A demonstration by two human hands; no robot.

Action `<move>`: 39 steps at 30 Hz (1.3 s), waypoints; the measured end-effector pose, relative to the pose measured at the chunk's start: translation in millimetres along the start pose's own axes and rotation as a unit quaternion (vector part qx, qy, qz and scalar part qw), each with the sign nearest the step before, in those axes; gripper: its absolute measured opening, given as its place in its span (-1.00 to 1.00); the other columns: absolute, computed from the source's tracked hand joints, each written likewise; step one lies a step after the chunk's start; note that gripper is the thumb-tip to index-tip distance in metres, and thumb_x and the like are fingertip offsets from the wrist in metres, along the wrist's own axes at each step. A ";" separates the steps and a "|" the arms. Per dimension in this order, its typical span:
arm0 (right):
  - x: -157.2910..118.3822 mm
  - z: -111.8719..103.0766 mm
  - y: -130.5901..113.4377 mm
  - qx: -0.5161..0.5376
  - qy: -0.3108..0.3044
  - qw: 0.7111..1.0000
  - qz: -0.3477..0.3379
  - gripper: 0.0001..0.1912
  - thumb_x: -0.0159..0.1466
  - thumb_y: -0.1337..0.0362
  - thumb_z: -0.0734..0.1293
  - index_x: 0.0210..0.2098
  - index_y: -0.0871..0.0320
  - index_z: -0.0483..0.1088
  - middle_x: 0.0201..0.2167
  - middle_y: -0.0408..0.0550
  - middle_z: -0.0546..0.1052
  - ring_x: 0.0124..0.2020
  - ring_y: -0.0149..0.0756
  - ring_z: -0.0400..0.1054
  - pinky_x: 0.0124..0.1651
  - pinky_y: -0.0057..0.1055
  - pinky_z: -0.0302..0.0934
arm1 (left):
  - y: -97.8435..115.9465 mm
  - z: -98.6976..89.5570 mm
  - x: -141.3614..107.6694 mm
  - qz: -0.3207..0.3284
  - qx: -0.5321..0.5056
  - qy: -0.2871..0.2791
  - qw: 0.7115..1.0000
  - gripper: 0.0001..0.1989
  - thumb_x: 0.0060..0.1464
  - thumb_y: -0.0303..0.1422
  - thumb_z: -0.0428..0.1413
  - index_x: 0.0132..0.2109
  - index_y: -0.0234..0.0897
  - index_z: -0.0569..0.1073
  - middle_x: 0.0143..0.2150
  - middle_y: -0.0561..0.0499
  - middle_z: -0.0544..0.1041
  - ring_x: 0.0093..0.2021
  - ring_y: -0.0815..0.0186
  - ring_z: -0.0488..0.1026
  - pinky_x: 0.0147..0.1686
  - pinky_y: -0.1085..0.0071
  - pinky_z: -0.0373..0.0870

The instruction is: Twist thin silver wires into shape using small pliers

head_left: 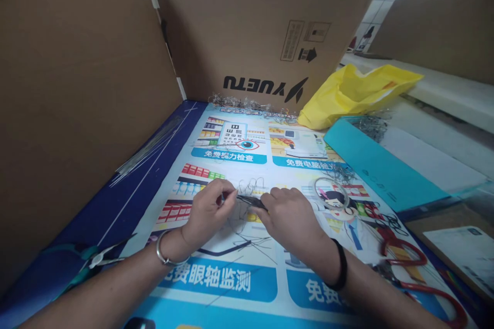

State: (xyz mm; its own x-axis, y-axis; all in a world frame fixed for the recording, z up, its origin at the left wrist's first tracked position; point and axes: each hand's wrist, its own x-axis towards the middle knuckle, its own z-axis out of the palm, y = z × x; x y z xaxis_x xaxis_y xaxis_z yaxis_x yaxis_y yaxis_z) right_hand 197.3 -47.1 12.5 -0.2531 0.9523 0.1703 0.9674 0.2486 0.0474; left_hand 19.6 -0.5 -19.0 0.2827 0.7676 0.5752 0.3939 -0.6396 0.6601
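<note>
My right hand (291, 213) is wrapped round a pair of dark pliers (252, 201), their narrow jaws pointing left. Thumb and forefinger of my left hand (214, 203) are pinched together at the tip of those jaws, on a thin wire that is barely visible. Bent pieces of thin wire (252, 185) show just beyond the fingertips. More loose wire lengths (254, 244) lie on the printed sheet (266, 180) below my hands. The pliers' handles are mostly hidden in my right palm.
Teal-handled cutters (90, 259) lie at left, red-handled scissors (405, 252) at right. A clear tape roll (331, 193) sits right of my hands. Straight wires (148, 149) lie far left. Cardboard walls (247, 20) enclose the back and left. A yellow bag (355, 92) and blue folder (386, 169) stand right.
</note>
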 end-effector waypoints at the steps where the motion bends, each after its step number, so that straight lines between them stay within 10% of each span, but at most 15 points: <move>1: -0.1 0.4 -0.9 -0.004 0.003 1.000 -0.001 -0.76 0.23 0.11 0.27 -0.42 0.15 0.39 -0.46 -0.05 0.45 -0.37 -0.23 0.30 -0.31 -0.32 -0.09 | -0.2 0.4 -0.4 0.000 0.000 0.000 1.000 -0.92 0.08 -0.52 0.05 -0.38 -0.31 0.36 -0.43 0.04 0.43 -0.49 0.42 0.29 -0.47 0.48 0.26; 39: -3.9 -3.5 11.8 -0.068 0.032 0.995 -0.071 -0.89 0.22 0.33 0.27 -0.45 0.15 0.36 -0.49 -0.07 0.42 -0.43 -0.26 0.20 -0.34 -0.32 -0.18 | 1.8 -3.1 5.5 -0.132 -0.035 -0.052 0.989 -0.89 0.12 -0.39 0.02 -0.37 -0.29 0.36 -0.42 0.05 0.44 -0.40 0.38 0.36 -0.38 0.44 0.29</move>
State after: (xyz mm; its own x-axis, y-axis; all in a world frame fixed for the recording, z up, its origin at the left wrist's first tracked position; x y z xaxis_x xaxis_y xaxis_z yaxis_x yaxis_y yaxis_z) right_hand 209.7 -48.5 15.8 -0.3913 0.8948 0.2148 0.9136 0.3499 0.2069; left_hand 19.2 2.5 -13.2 0.2682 0.9061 0.3271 0.4054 -0.4142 0.8149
